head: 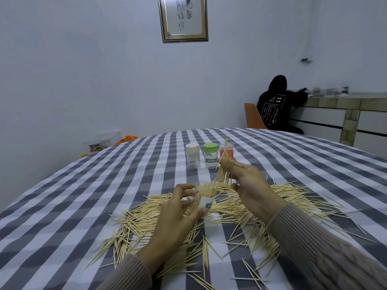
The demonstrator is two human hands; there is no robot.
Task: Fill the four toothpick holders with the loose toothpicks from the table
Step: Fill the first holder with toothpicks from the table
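Left hand (178, 208) fingers wrap the clear, lidless toothpick holder (204, 197) above the bench; right hand (249, 185) pinches a bunch of pale wooden toothpicks (223, 164), tips entering it.

Just one head-worn view, looking forward and down over the checked tabletop (83, 195), close above both hands, wall at 12 o'clock.

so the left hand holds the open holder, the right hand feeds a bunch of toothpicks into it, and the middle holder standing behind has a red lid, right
Not quite: the lid on the middle holder is green, not red, as the head view shows. The rest stands: the left hand holds the open holder, and the right hand feeds a bunch of toothpicks into it.
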